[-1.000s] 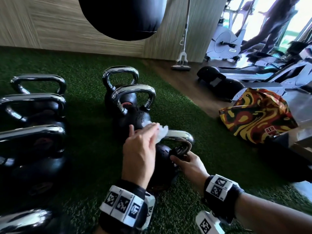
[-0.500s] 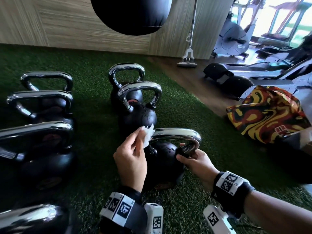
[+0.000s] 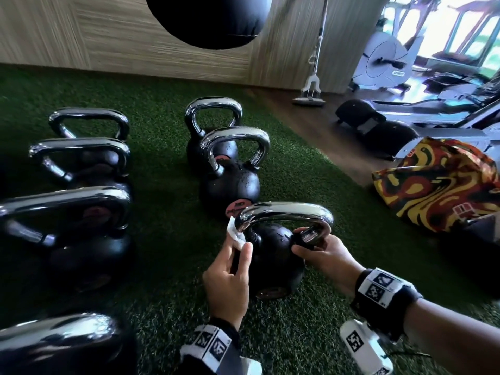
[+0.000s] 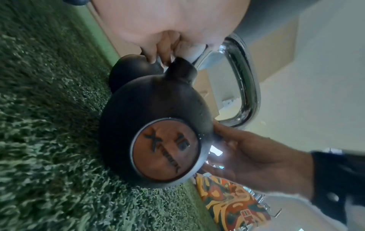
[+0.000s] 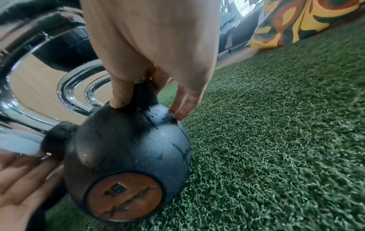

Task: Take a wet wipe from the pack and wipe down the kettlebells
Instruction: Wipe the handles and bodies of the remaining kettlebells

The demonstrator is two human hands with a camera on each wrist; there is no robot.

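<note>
The nearest black kettlebell (image 3: 273, 255) stands on green turf, its chrome handle (image 3: 286, 212) curving over it. My left hand (image 3: 240, 246) pinches a white wet wipe (image 3: 234, 234) and presses it against the left end of that handle, just above the black stub. My right hand (image 3: 304, 244) grips the handle's right end where it meets the ball. In the left wrist view the kettlebell (image 4: 150, 106) shows an orange disc marked 16 (image 4: 168, 150). The right wrist view has my thumb and fingers (image 5: 120, 96) round the black stub, with water drops on the ball (image 5: 138, 140).
Two more kettlebells (image 3: 230, 185) stand behind this one, and several more (image 3: 81, 163) line the left side. A black punching bag (image 3: 208, 20) hangs overhead. A red-and-yellow patterned bag (image 3: 438, 185) lies at the right, with a mop (image 3: 311, 90) and gym machines beyond.
My left hand has slid the wipe from the top of the chrome handle down to its left end. My right hand has kept its grip on the right end.
</note>
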